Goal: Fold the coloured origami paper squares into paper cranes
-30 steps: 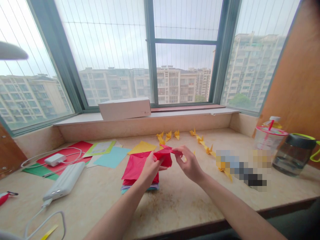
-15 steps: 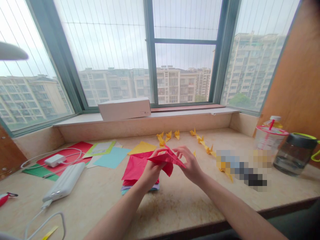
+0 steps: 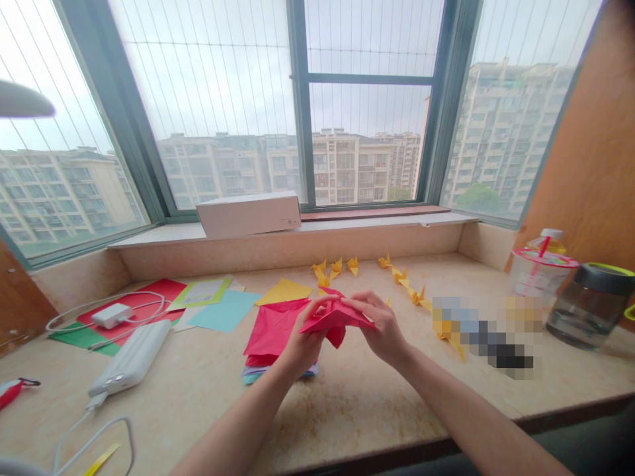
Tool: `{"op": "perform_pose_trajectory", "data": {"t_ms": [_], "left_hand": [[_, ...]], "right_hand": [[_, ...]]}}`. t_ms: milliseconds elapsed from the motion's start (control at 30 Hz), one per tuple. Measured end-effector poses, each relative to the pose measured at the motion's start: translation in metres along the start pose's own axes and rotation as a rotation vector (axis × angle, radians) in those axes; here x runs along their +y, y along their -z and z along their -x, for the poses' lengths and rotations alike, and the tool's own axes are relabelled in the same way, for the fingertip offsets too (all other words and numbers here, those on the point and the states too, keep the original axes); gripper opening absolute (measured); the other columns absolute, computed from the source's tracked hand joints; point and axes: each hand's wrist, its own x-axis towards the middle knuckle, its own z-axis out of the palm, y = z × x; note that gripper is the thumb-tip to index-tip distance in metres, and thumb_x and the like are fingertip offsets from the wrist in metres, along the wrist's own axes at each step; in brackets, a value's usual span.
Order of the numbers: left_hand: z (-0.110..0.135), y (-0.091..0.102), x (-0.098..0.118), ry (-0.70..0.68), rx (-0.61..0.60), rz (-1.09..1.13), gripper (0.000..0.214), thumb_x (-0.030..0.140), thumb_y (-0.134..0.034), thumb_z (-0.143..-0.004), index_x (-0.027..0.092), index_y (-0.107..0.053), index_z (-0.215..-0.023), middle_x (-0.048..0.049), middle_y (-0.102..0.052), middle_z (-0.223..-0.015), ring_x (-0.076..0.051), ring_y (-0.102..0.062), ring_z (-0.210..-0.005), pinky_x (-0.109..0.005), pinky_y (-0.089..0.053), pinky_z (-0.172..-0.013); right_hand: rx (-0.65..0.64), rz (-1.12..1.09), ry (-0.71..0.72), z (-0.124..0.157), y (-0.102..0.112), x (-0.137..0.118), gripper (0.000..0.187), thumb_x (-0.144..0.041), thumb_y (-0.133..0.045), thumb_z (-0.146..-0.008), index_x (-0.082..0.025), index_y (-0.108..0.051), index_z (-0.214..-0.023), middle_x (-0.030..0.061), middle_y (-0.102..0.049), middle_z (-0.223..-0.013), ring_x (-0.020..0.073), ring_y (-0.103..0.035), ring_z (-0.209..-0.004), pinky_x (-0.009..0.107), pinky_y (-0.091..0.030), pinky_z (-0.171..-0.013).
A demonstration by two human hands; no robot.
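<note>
A partly folded sheet of red origami paper [image 3: 337, 316] is held up above the counter between my two hands. My left hand [image 3: 308, 330] grips its left side, thumb beneath and fingers on top. On the right side, my right hand [image 3: 380, 324] pinches the sheet, with its fingertips close to those of the left. The paper's lower flap hangs down as a point. Behind my left hand lies a stack of paper squares [image 3: 272, 330], red on top with lilac and blue edges below. Part of that stack is hidden by my left hand and forearm.
Several yellow paper cranes [image 3: 398, 273] stand beyond my hands. Loose coloured sheets [image 3: 225, 312], a white charger [image 3: 113, 316] and a power bank [image 3: 129, 357] lie left. A lidded cup [image 3: 540, 271] and dark-topped bottle [image 3: 585, 307] stand right, near a blurred patch. A white box [image 3: 251, 217] rests on the sill.
My right hand's fingers have come down and inward onto the red paper, closer to my left fingers. The raised upper part of the sheet now sits lower and flatter.
</note>
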Motion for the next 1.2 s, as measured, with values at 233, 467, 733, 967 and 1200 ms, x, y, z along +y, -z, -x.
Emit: {"op": "perform_pose_trajectory", "data": {"t_ms": [233,467,733,967,1200], "left_hand": [[0.004,-0.004,0.007,-0.054,0.017,-0.121,0.023,0.028,-0.067,-0.083,0.023,-0.067,-0.105,-0.0073,-0.068,-0.106,-0.022,-0.064,-0.095,-0.029,-0.049,-0.078],[0.006,-0.007,0.015,0.014,-0.062,-0.024,0.028,0.030,-0.067,-0.083,0.018,-0.069,-0.109,-0.0083,-0.070,-0.092,-0.016,-0.061,-0.073,-0.025,-0.047,-0.066],[0.001,-0.003,0.010,0.138,-0.074,0.110,0.027,0.026,-0.062,-0.082,0.016,-0.071,-0.105,-0.0046,-0.067,-0.075,-0.016,-0.058,-0.067,-0.026,-0.043,-0.061],[0.001,-0.005,0.010,0.226,-0.052,0.281,0.018,0.030,-0.064,-0.079,0.015,-0.072,-0.084,-0.0082,-0.067,-0.082,-0.017,-0.058,-0.070,-0.026,-0.042,-0.057],[-0.003,-0.004,0.011,0.229,0.012,0.499,0.026,0.040,-0.067,-0.080,0.014,-0.068,-0.086,-0.0069,-0.069,-0.079,-0.013,-0.056,-0.061,-0.025,-0.046,-0.057]], "right_hand": [[0.051,-0.030,0.004,-0.001,0.000,-0.003,0.027,-0.025,-0.059,-0.092,-0.025,-0.064,-0.119,0.0079,-0.065,-0.103,0.0217,-0.064,-0.095,0.035,-0.054,-0.081],[0.023,-0.174,-0.120,-0.003,-0.002,-0.004,0.028,-0.034,-0.063,-0.090,-0.024,-0.068,-0.116,0.0077,-0.065,-0.103,0.0210,-0.064,-0.093,0.035,-0.054,-0.082],[0.059,-0.065,-0.069,-0.002,-0.003,0.000,0.025,-0.027,-0.059,-0.093,-0.027,-0.070,-0.115,0.0078,-0.066,-0.100,0.0210,-0.065,-0.092,0.036,-0.053,-0.080],[0.022,0.005,0.015,-0.005,-0.001,-0.002,0.022,-0.027,-0.048,-0.098,-0.023,-0.069,-0.105,0.0091,-0.070,-0.103,0.0220,-0.064,-0.099,0.039,-0.050,-0.088],[0.074,0.109,-0.121,-0.005,-0.004,0.000,0.028,-0.033,-0.044,-0.099,-0.021,-0.066,-0.087,0.0059,-0.072,-0.082,0.0206,-0.066,-0.077,0.033,-0.049,-0.073]]}}
